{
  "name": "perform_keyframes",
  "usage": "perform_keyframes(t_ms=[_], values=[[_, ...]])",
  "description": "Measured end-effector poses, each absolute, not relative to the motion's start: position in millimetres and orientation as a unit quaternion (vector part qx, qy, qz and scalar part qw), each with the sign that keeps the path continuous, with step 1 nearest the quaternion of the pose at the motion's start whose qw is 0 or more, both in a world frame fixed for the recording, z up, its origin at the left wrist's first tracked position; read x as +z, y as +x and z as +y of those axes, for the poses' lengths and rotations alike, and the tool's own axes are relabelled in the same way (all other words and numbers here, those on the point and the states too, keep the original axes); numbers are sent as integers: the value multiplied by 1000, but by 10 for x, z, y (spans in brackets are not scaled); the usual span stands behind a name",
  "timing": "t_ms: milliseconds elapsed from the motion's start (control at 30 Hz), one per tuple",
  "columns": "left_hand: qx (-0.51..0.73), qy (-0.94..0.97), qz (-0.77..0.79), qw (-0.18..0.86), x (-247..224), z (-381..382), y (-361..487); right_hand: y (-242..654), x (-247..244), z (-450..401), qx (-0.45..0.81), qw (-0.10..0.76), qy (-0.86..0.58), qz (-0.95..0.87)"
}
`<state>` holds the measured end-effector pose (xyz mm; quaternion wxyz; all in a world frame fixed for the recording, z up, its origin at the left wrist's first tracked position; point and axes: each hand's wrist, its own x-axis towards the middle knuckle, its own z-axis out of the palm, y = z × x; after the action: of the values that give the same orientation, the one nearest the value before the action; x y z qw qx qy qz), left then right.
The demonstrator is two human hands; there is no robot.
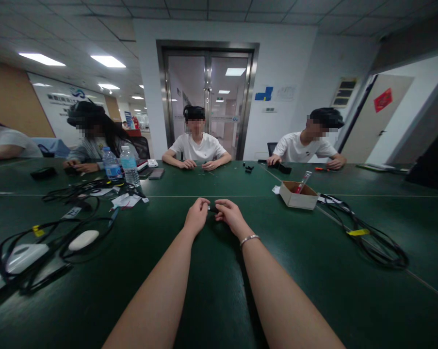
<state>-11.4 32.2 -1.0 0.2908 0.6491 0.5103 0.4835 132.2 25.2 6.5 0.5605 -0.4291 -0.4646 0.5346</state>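
Note:
My left hand [197,214] and my right hand [231,215] face each other over the middle of the green table. Between their fingertips is a small black object with a silvery end [213,209], perhaps a USB stick, but too small to be sure. The thumb and fingers of my left hand pinch close to the silvery end. My right hand's bent fingers close on the black part and hide some of it. A silver bracelet [250,239] circles my right wrist.
Black cables [375,242] lie coiled at right, near an open box [299,198] with a tube in it. At left are more cables [29,232], a white computer mouse [83,240] and water bottles [129,167]. Several people sit across the green table [211,300].

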Motion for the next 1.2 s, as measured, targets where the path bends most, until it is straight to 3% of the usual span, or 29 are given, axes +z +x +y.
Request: perform_keyframes(t_ms=[467, 1200], values=[[487, 653, 497, 299, 14, 295, -109, 1286, 90, 255, 528, 516, -439, -511], [484, 665, 489, 290, 15, 286, -103, 1308, 138, 204, 562, 521, -419, -486]])
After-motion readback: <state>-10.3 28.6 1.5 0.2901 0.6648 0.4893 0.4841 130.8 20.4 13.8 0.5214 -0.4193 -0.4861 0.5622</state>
